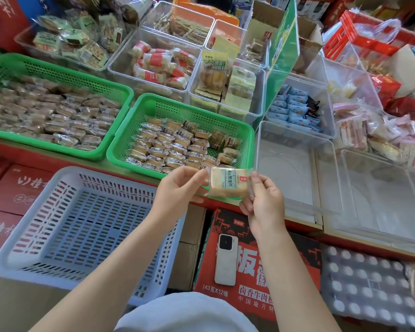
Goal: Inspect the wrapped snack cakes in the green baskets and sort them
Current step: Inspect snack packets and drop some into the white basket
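Observation:
A square wrapped snack cake in clear film is held up between both hands, label facing me. My left hand pinches its left edge and my right hand pinches its right edge. Just behind it stands the smaller green basket, about two-thirds filled with rows of wrapped cakes. To the left, a larger green basket is packed with several similar wrapped cakes.
An empty pale blue basket sits low at my left. Empty clear bins stand at the right. More clear bins of packaged snacks fill the back. A white phone lies on a red carton below my hands.

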`<control>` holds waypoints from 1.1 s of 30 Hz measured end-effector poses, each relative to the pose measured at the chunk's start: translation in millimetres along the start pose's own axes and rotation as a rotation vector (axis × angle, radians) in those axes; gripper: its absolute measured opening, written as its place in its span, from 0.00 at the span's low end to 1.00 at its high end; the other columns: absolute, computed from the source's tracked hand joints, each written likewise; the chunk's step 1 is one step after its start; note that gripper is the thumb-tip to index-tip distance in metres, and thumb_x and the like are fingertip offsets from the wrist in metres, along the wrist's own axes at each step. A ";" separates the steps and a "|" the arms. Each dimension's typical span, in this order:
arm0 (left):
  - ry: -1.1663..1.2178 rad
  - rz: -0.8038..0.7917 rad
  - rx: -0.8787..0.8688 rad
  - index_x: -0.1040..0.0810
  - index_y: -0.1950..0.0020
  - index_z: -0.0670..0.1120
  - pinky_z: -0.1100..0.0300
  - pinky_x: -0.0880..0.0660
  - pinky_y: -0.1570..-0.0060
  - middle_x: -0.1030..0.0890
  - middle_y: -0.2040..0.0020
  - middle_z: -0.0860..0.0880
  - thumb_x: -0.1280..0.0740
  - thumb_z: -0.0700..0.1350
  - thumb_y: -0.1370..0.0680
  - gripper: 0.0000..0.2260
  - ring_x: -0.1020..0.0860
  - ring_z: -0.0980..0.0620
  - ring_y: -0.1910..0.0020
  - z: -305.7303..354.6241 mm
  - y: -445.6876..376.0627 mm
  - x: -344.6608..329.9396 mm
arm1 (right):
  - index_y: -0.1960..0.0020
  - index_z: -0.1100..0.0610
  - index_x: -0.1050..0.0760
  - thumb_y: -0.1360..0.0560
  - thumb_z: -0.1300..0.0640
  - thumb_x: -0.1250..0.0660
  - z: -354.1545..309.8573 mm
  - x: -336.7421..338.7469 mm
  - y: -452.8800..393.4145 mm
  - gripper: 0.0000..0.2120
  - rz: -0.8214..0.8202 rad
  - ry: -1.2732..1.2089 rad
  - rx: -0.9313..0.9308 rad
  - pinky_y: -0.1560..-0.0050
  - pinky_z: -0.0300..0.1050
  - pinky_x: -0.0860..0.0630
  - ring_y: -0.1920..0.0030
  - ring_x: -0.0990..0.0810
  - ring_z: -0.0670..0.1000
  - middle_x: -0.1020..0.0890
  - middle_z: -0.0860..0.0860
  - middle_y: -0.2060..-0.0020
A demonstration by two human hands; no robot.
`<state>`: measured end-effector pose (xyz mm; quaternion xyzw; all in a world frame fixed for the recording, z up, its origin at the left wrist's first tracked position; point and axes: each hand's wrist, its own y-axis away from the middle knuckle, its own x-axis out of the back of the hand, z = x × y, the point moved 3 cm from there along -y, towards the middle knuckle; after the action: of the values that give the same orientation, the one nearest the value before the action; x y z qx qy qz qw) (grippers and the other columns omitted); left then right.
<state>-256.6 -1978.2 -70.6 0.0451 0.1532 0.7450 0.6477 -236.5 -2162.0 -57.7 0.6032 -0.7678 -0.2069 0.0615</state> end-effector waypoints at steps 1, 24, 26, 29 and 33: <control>0.061 -0.032 0.090 0.20 0.44 0.45 0.56 0.17 0.61 0.15 0.52 0.45 0.29 0.53 0.25 0.16 0.14 0.50 0.56 -1.2 -4.0 -2.8 | 0.50 0.62 0.26 0.16 0.56 0.40 -0.1 -1.8 -1.9 0.10 -0.017 0.047 0.033 0.79 0.40 0.40 0.80 0.35 0.46 0.24 0.49 0.75; -0.812 -0.014 0.041 0.33 0.23 0.45 0.53 0.27 0.37 0.28 0.28 0.46 0.41 0.43 0.16 0.20 0.24 0.51 0.37 -40.7 -201.0 -23.9 | 0.46 0.47 0.24 0.25 0.54 0.26 7.2 -4.5 -195.7 0.11 -0.022 0.598 0.073 0.44 0.55 0.20 0.48 0.18 0.51 0.17 0.47 0.51; -1.034 -0.064 -0.085 0.35 0.22 0.43 0.53 0.41 0.24 0.35 0.22 0.45 0.40 0.42 0.17 0.22 0.38 0.48 0.23 -47.7 -223.7 -30.0 | 0.44 0.50 0.24 0.25 0.56 0.26 5.8 -10.7 -218.8 0.12 -0.011 0.651 0.113 0.45 0.47 0.22 0.48 0.20 0.49 0.18 0.44 0.52; -1.304 -0.167 -0.173 0.45 0.18 0.45 0.52 0.56 0.21 0.48 0.17 0.47 0.42 0.43 0.17 0.28 0.52 0.48 0.18 -60.9 -251.8 -41.1 | 0.45 0.50 0.27 0.25 0.56 0.26 7.6 -27.3 -242.0 0.13 -0.014 0.734 0.174 0.48 0.37 0.26 0.52 0.22 0.42 0.21 0.41 0.53; -1.508 -0.290 -0.155 0.56 0.17 0.46 0.47 0.60 0.21 0.55 0.16 0.47 0.47 0.51 0.15 0.30 0.58 0.47 0.18 -87.2 -276.3 -35.7 | 0.46 0.54 0.32 0.25 0.57 0.27 18.1 -46.3 -263.2 0.15 -0.086 0.998 0.294 0.59 0.40 0.29 0.58 0.23 0.47 0.21 0.48 0.56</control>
<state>-11.4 -1996.4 -227.8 0.4743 -0.3779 0.4290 0.6695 6.6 -2162.7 -170.1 0.6617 -0.6406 0.2135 0.3258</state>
